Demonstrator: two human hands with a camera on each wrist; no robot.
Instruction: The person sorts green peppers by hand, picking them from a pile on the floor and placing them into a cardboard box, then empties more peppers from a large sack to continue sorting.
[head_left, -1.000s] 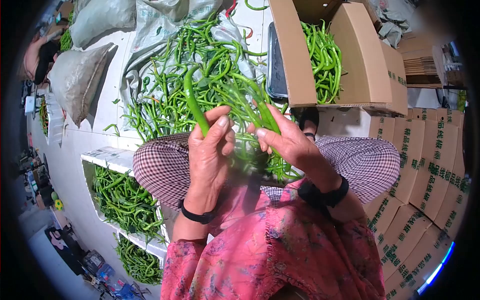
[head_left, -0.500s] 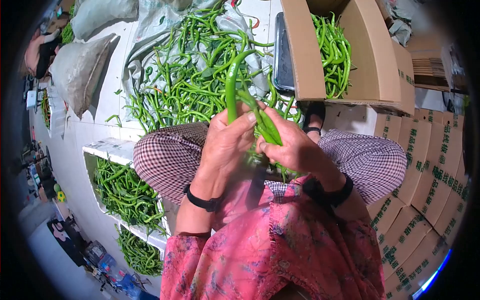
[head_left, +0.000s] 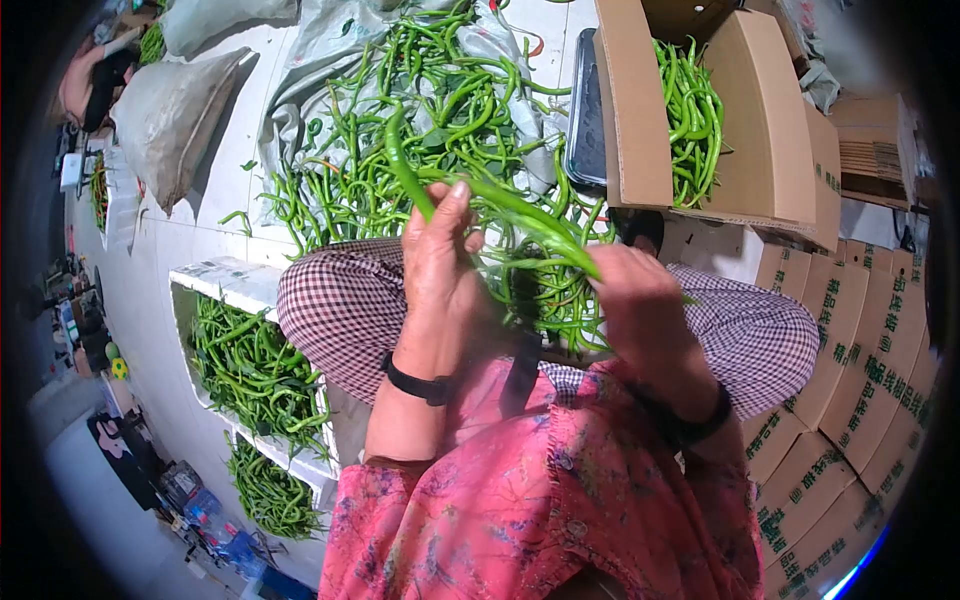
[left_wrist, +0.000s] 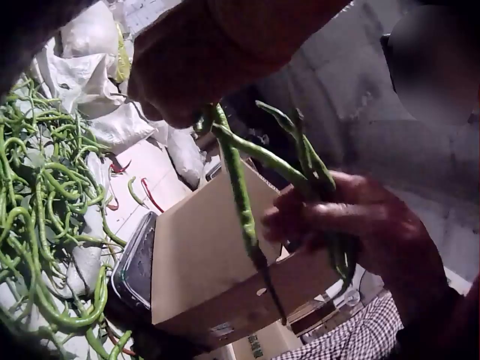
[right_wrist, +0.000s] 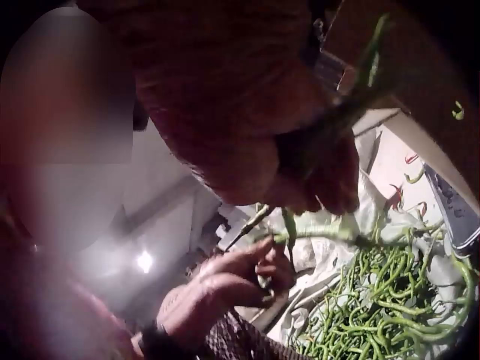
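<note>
In the head view my left hand (head_left: 438, 260) grips a long green chili pepper (head_left: 405, 170), its curved end pointing up and away from me. My right hand (head_left: 650, 305), blurred, is to its right with its back upward. Another green pepper (head_left: 545, 228) slants between the two hands, its lower end at the right hand's fingers. From the left wrist view, the right hand (left_wrist: 375, 225) holds several green peppers (left_wrist: 319, 169) in curled fingers. One dark-tipped pepper (left_wrist: 240, 199) hangs below the left hand (left_wrist: 202, 64) there. Shadow hides part of the right palm in the right wrist view.
A heap of green peppers (head_left: 350, 170) lies ahead on sacking (head_left: 290, 110). An open carton (head_left: 755, 120) with peppers stands right, beside a dark tray (head_left: 588, 120). White foam boxes (head_left: 225, 280) of peppers stand left; flattened printed cartons (head_left: 850, 330) lie right. More peppers (head_left: 560, 295) lie between the legs.
My hands came together over the lap, then drew apart, the right hand moving rightward and turning its back upward. A pepper now stretches between them. The head view has shifted slightly.
</note>
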